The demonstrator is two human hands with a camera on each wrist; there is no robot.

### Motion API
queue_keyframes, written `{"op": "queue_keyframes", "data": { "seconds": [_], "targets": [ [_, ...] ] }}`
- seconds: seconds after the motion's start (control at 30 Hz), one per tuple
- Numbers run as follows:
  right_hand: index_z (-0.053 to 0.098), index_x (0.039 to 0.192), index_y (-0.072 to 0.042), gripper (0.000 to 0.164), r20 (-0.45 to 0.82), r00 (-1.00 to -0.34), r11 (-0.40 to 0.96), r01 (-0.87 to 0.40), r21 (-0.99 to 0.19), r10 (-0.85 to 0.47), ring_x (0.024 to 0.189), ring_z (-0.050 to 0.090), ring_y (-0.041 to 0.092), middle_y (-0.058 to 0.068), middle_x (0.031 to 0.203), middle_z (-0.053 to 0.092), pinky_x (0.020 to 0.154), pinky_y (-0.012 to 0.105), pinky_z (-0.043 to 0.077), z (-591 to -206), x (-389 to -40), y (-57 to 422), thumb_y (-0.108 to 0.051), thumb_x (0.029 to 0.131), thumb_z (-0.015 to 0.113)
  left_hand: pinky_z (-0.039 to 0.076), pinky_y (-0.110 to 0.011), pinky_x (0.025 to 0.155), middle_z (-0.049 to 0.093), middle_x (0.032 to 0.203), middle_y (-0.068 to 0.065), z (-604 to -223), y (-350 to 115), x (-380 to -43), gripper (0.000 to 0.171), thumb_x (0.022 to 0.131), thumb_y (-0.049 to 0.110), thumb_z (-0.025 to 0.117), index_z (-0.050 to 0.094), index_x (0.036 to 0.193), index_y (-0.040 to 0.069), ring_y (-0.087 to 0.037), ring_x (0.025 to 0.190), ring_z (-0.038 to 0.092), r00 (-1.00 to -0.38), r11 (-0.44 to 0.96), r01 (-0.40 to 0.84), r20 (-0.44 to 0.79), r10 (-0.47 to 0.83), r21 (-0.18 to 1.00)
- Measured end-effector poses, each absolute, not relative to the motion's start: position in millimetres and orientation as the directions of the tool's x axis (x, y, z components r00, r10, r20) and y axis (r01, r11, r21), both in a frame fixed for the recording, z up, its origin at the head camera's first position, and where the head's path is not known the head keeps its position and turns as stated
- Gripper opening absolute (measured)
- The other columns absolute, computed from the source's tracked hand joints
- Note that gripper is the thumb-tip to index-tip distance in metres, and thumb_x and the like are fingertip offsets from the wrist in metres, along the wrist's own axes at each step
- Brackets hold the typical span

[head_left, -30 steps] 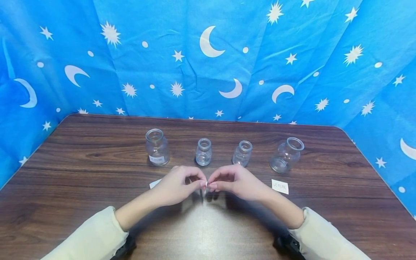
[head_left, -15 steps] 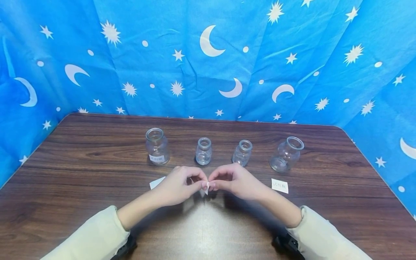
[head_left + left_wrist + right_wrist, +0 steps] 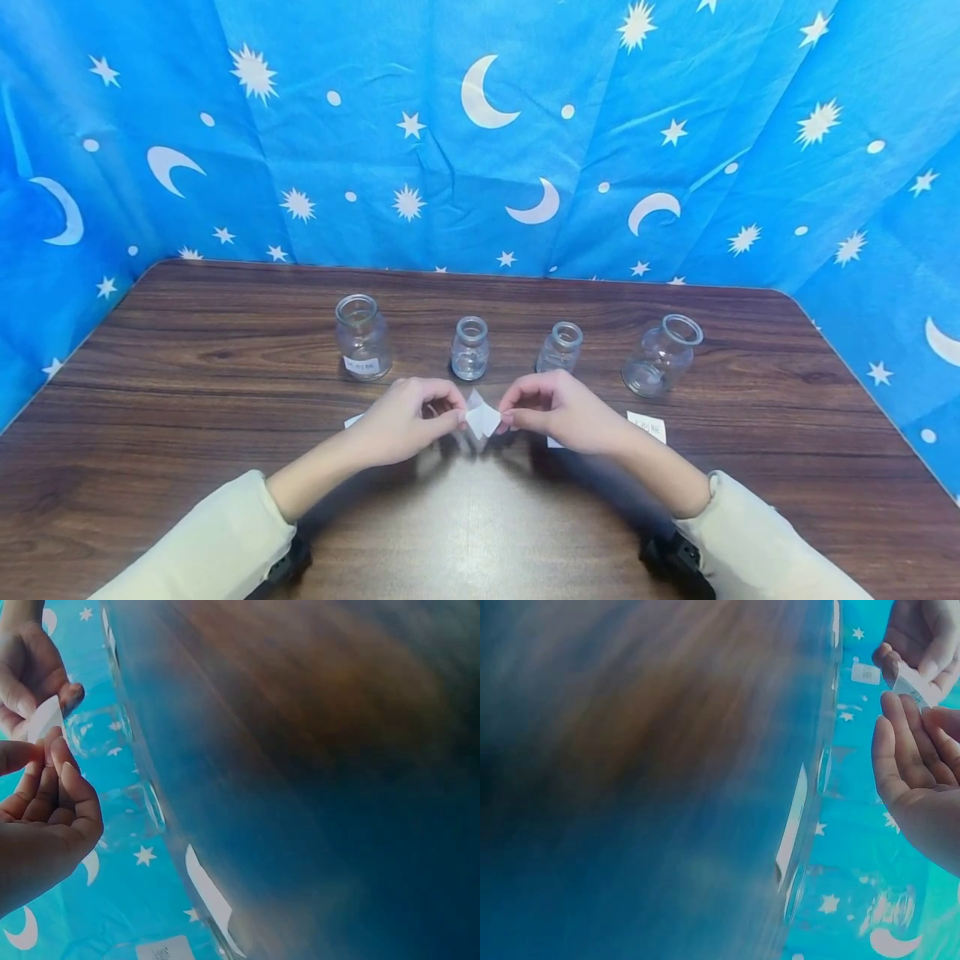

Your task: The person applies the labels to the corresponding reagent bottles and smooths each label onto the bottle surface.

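Over the table's middle, my left hand (image 3: 408, 421) and right hand (image 3: 558, 412) face each other, thumb and fingertips pinching a small white sticker label (image 3: 486, 418) from both sides. It shows as two overlapping pointed layers, one spread from the other, with the left fingertips at one side and the right fingertips at the other. In the left wrist view the label (image 3: 46, 720) stands up between both hands' fingertips. Faint marks show on the label (image 3: 911, 684) in the right wrist view. Just beyond the hands stand two small glass bottles (image 3: 470, 354), the right one (image 3: 558, 350) partly hidden.
A larger glass bottle (image 3: 362, 337) with a written label on its front stands at left, and another large bottle (image 3: 660, 358) at right. A written paper label (image 3: 652, 423) lies near the right forearm. White paper edges peek out by the left hand and under the right.
The hands have drawn slightly apart from fingertip contact. Between them the label has opened from a thin edge into two spread layers. A white paper edge now shows under the right hand.
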State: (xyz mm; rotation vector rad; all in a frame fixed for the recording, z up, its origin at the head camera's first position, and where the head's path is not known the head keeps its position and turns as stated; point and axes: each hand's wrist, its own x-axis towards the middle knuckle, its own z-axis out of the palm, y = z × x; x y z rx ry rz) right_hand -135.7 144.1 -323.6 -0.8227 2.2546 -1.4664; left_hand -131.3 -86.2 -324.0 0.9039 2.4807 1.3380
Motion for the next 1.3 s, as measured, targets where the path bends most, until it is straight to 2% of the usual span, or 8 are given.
{"op": "queue_keyframes", "data": {
  "seconds": [0.17,0.33,0.53,0.63,0.87,1.03,1.3],
  "targets": [
    [0.065,0.087,0.0,0.007,0.003,-0.802,0.354,-0.267,-0.896,-0.598,0.078,0.061,0.026,0.007,0.08,0.066,0.07,0.027,0.049,-321.4,-136.6,155.9,-0.002,0.086,0.058,0.045,-0.024,0.062,0.061,0.073,0.002,-325.5,-94.0,-136.2,0.007,0.084,0.01,0.059,0.063,0.079,0.007,-0.007,0.068,0.053,-0.806,0.439,0.414,0.097,0.584,0.798],
    [0.064,0.086,-0.002,0.007,-0.039,-0.797,0.425,-0.28,-0.861,-0.603,0.074,0.059,0.022,0.005,0.078,0.066,0.066,0.025,0.046,-319.3,-137.1,168.4,-0.003,0.086,0.057,0.045,-0.023,0.062,0.061,0.072,0.005,-328.0,-99.1,-139.0,0.007,0.083,0.006,0.059,0.063,0.079,0.007,-0.007,0.065,0.053,-0.804,0.479,0.411,0.061,0.592,0.776],
    [0.063,0.086,0.001,0.007,-0.075,-0.788,0.42,-0.243,-0.874,-0.612,0.076,0.062,0.027,0.008,0.078,0.067,0.067,0.03,0.049,-320.5,-136.8,177.1,-0.001,0.086,0.056,0.042,-0.023,0.048,0.057,0.059,0.001,-332.8,-100.9,-140.4,0.008,0.085,0.006,0.058,0.062,0.078,0.008,-0.01,0.045,0.052,-0.799,0.533,0.37,-0.031,0.6,0.761],
    [0.063,0.086,0.001,0.007,-0.074,-0.79,0.418,-0.24,-0.876,-0.609,0.076,0.062,0.029,0.009,0.079,0.067,0.067,0.032,0.05,-320.7,-136.6,178.5,-0.001,0.086,0.056,0.04,-0.023,0.045,0.053,0.053,0.003,-334.1,-100.1,-140.1,0.008,0.085,0.006,0.059,0.063,0.078,0.008,-0.008,0.042,0.049,-0.793,0.556,0.393,-0.036,0.608,0.732],
    [0.063,0.086,0.001,0.01,-0.062,-0.802,0.409,-0.235,-0.882,-0.594,0.078,0.062,0.028,0.008,0.079,0.066,0.07,0.034,0.05,-320.7,-136.2,178.3,0.002,0.086,0.054,0.039,-0.021,0.054,0.054,0.063,0.01,-334.2,-99.0,-139.7,0.006,0.083,0.007,0.062,0.067,0.08,0.009,-0.003,0.053,0.045,-0.783,0.596,0.474,0.0,0.622,0.648],
    [0.063,0.087,0.002,0.01,-0.057,-0.812,0.392,-0.218,-0.894,-0.581,0.079,0.064,0.026,0.011,0.08,0.065,0.072,0.035,0.05,-320.6,-136.1,178.9,0.002,0.086,0.053,0.042,-0.021,0.056,0.057,0.065,0.009,-331.0,-102.3,-140.2,0.006,0.083,0.008,0.062,0.067,0.083,0.008,-0.002,0.053,0.048,-0.789,0.607,0.479,0.008,0.615,0.634],
    [0.063,0.089,0.003,0.009,-0.061,-0.83,0.398,-0.2,-0.896,-0.555,0.079,0.064,0.027,0.012,0.081,0.065,0.072,0.036,0.051,-315.7,-136.4,177.0,0.001,0.087,0.054,0.045,-0.022,0.063,0.061,0.073,0.005,-308.2,-99.5,-137.4,0.007,0.085,0.01,0.06,0.066,0.087,0.007,-0.004,0.066,0.054,-0.802,0.556,0.48,0.083,0.591,0.678]
  ]
}}
